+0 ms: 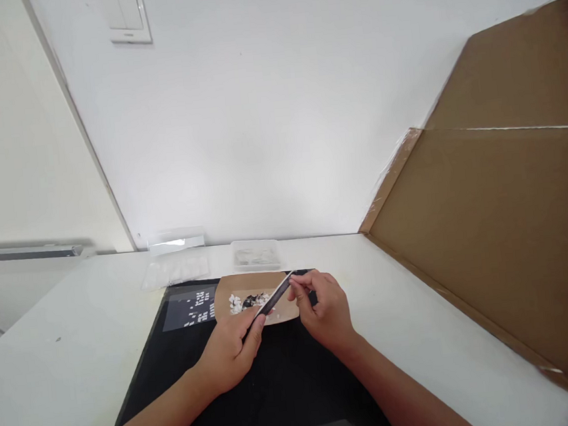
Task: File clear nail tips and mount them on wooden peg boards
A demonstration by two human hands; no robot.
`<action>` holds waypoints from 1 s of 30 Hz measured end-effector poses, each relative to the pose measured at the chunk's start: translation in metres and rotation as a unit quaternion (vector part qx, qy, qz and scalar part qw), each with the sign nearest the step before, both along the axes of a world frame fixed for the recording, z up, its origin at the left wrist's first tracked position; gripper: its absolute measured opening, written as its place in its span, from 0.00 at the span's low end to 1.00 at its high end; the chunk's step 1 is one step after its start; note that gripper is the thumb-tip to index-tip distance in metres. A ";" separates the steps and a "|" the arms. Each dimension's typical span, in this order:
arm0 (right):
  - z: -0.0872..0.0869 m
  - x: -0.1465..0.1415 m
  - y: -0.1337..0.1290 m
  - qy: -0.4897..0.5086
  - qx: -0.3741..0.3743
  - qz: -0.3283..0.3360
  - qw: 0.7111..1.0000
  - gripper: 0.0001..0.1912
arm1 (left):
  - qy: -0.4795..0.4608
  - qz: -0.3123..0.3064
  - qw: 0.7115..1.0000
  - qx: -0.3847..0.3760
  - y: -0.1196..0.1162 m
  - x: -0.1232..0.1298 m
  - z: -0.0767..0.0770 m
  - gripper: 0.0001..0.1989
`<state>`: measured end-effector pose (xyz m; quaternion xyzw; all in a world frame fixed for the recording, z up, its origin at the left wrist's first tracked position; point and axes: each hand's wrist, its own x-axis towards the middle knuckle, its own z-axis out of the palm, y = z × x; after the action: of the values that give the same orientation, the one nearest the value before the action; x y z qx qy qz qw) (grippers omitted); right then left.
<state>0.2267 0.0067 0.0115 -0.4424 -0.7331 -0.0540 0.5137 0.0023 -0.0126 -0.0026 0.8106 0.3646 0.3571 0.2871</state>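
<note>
The left hand (233, 352) and right hand (324, 308) pinch one dark strip (278, 294), lower centre. Two clear boxes (256, 267) occupy centre-left; the right contains indistinct pale pieces.

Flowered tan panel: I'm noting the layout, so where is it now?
In the head view, the panel lies at the far end of the black mat, right of the dark sheet, partly behind the left hand.

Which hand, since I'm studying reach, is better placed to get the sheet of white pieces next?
Probably the left hand: it's nearer the sheet; the right hand is right of the brown panel. Both hold the dark strip, so the right could keep it.
</note>
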 end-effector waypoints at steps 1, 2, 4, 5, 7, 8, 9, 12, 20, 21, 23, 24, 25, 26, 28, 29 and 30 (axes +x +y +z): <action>-0.001 -0.003 -0.002 -0.009 -0.005 0.013 1.000 0.04 | -0.001 0.002 1.000 0.001 0.000 0.000 0.000 0.15; -0.002 -0.006 -0.004 -0.022 -0.010 0.031 0.999 0.04 | -0.003 0.004 1.000 0.004 0.000 0.000 0.000 0.15; -0.003 -0.012 -0.009 -0.048 -0.014 0.072 0.996 0.05 | -0.006 0.007 1.000 0.012 0.000 0.000 0.002 0.15; -0.003 -0.014 -0.011 -0.057 -0.014 0.088 0.994 0.05 | -0.007 0.008 1.000 0.015 0.000 0.000 0.002 0.15; -0.002 -0.016 -0.012 -0.062 -0.012 0.095 0.993 0.05 | -0.006 0.010 1.000 0.017 0.000 0.000 0.004 0.15; -0.002 -0.015 -0.011 -0.059 -0.011 0.085 0.995 0.05 | -0.005 0.011 1.000 0.016 0.001 0.000 0.004 0.15; -0.001 -0.013 -0.009 -0.055 -0.011 0.068 0.996 0.05 | -0.005 0.012 1.000 0.013 0.001 0.000 0.004 0.15; 0.001 -0.003 -0.002 -0.025 -0.005 0.012 1.000 0.04 | 0.000 0.008 1.000 0.008 0.000 0.000 0.003 0.14; -0.002 -0.006 -0.004 -0.033 -0.001 0.036 0.999 0.04 | 0.001 0.010 1.000 0.015 -0.001 0.001 0.004 0.16; -0.003 -0.010 -0.007 -0.048 -0.005 0.057 0.997 0.04 | -0.004 0.010 1.000 0.012 -0.002 0.001 0.005 0.17; -0.005 -0.015 -0.011 -0.069 -0.007 0.091 0.993 0.04 | -0.015 0.010 1.000 0.009 -0.002 0.001 0.007 0.17; -0.005 -0.016 -0.012 -0.074 -0.007 0.098 0.992 0.05 | -0.017 0.010 1.000 0.008 -0.002 0.001 0.008 0.18; -0.005 -0.017 -0.012 -0.076 -0.009 0.096 0.992 0.05 | -0.017 0.011 1.000 0.006 -0.002 0.002 0.009 0.18; -0.005 -0.016 -0.012 -0.074 -0.012 0.088 0.993 0.05 | -0.016 0.012 1.000 0.005 -0.002 0.002 0.009 0.18; -0.003 -0.013 -0.009 -0.057 -0.014 0.058 0.997 0.05 | -0.015 0.012 1.000 0.001 -0.002 0.002 0.008 0.18; -0.003 -0.010 -0.007 -0.042 -0.013 0.040 0.998 0.04 | -0.014 0.011 1.000 -0.001 -0.002 0.002 0.008 0.17; -0.002 -0.008 -0.004 -0.025 -0.009 0.021 0.999 0.04 | -0.014 0.010 1.000 0.000 -0.002 0.002 0.007 0.17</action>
<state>0.2190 0.0022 0.0098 -0.4297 -0.7553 -0.0475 0.4926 0.0039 -0.0147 0.0045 0.8018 0.3691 0.3709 0.2888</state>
